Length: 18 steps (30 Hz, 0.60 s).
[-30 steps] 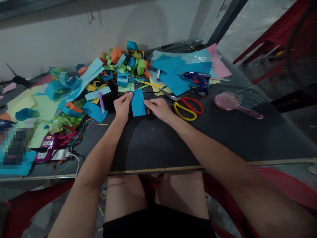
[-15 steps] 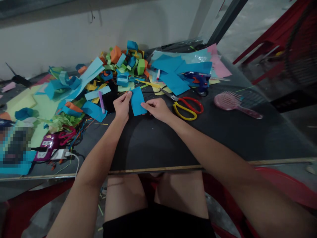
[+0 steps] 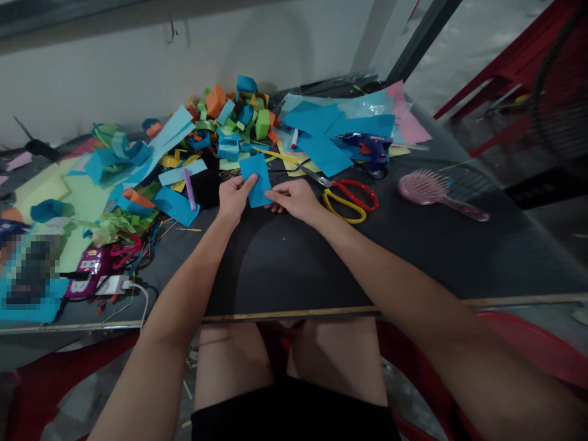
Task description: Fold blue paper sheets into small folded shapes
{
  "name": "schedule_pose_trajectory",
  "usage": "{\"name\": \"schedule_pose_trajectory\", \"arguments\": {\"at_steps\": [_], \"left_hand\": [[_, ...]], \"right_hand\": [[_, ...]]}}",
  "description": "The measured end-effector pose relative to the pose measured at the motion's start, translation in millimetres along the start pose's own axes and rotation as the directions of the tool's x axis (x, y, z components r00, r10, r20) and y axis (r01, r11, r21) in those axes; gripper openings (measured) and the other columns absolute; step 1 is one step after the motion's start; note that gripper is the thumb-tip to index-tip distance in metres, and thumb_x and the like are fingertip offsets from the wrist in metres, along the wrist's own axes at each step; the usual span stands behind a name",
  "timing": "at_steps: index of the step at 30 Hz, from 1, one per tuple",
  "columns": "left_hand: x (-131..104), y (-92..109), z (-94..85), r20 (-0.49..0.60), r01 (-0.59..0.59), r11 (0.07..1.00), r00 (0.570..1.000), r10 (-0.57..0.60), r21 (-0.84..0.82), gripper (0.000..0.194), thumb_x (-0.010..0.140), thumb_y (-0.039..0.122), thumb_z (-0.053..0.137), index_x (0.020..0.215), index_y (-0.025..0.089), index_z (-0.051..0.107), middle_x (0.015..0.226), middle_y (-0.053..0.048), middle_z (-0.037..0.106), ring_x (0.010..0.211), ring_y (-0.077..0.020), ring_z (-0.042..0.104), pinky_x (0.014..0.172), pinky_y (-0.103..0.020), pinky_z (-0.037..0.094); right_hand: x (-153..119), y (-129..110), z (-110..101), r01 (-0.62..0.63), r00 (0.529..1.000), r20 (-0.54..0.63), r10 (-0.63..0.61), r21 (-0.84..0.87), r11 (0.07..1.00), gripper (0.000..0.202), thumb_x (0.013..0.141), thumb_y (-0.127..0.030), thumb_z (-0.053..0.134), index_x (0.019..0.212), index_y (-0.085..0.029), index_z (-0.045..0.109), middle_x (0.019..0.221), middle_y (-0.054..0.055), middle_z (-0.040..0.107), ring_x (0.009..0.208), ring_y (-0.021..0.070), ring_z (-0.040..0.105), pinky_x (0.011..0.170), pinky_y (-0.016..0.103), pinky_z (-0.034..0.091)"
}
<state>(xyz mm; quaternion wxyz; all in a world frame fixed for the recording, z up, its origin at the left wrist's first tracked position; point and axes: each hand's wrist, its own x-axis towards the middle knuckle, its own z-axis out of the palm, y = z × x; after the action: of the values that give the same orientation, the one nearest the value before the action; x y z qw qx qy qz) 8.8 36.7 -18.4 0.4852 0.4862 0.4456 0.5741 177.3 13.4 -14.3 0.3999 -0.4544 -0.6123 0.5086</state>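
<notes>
Blue paper [image 3: 260, 173] just above & L of frame ctr; long axis near-vert., top end leaning slightly L. L hand [image 3: 235, 197] pinches its L edge, R hand [image 3: 296, 197] its lower R corner.

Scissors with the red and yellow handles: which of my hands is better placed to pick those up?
Probably your right hand: it is nearer the scissors, while your left hand is farther off. Both hold the blue paper, though.
</notes>
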Motion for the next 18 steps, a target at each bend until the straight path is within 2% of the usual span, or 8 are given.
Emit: {"name": "schedule_pose_trajectory", "arguments": {"at_steps": [4,8,12,18], "left_hand": [[1.7,-1.0,-1.1,-0.041,-0.040,0.999,0.998,0.040,0.013,0.053,0.067,0.050,0.087,0.050,0.016,0.050,0.050,0.007,0.038,0.048,-0.0044,0.031,0.046,-0.022,0.025],[2.8,0.7,1.3,-0.039,0.045,0.997,0.998,-0.048,-0.064,0.054,0.069,0.055,0.084,0.051,0.017,0.050,0.050,0.006,0.041,0.046,-0.0055,0.035,0.044,-0.021,0.031],[1.9,4.0,2.3,-0.042,0.087,0.983,0.995,-0.094,-0.160,0.049,0.072,0.050,0.084,0.051,0.017,0.053,0.050,0.006,0.044,0.046,-0.0059,0.040,0.047,-0.021,0.038],[-1.4,6.9,2.8,-0.002,0.093,0.984,0.996,-0.094,-0.155,0.050,0.075,0.045,0.083,0.048,0.017,0.051,0.050,0.006,0.043,0.046,-0.0056,0.039,0.047,-0.021,0.036]], "right_hand": [[0.2,-0.4,-0.2,-0.016,0.998,0.064,0.015,0.010,1.000,0.043,0.069,-0.058,0.080,0.075,-0.016,0.077,0.081,0.011,0.079,0.066,0.0161,0.071,0.052,0.024,0.051],[0.9,2.1,-0.5,-0.014,0.999,0.038,0.013,0.018,1.000,0.043,0.070,-0.058,0.080,0.075,-0.016,0.077,0.080,0.011,0.079,0.068,0.0173,0.072,0.055,0.025,0.053],[0.6,-0.2,-1.3,-0.029,0.998,0.053,0.026,0.061,0.998,0.044,0.066,-0.060,0.082,0.072,-0.016,0.075,0.079,0.010,0.079,0.065,0.0157,0.071,0.055,0.025,0.053],[-0.8,-3.6,-2.6,-0.022,0.998,0.063,0.017,0.089,0.996,0.044,0.060,-0.052,0.088,0.081,-0.016,0.077,0.075,0.007,0.077,0.067,0.0153,0.069,0.057,0.025,0.053]]}}
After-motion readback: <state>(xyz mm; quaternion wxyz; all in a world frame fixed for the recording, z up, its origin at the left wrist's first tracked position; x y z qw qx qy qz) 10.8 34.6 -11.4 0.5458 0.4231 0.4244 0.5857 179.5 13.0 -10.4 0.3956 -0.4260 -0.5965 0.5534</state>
